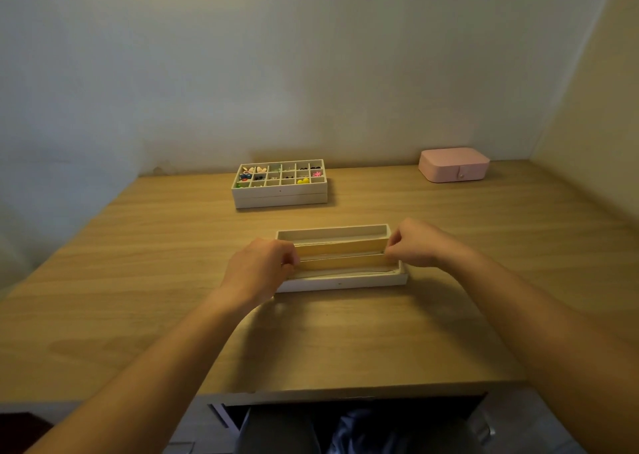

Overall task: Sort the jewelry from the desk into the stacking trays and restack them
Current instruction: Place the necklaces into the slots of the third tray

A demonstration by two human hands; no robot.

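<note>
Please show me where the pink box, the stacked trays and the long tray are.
pink box [453, 158]: head view, on its lid.
stacked trays [280, 197]: head view, on the front wall.
long tray [345, 282]: head view, on its front wall.

A wooden desk [121, 280] meets pale walls [242, 73], perhaps lamplit.

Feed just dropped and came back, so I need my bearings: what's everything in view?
desk: one, light wood, across the view
tray stack: one, white, far centre
jewelry: many pieces, mixed colours, in the stack's top tray
case: one, pink, closed, far right
long tray: one, white, near centre
chain: one, silvery, stretched over the long tray
drawer: one, dark, open below the desk
left hand: one, pinches the chain's left end
right hand: one, pinches its right end
</note>
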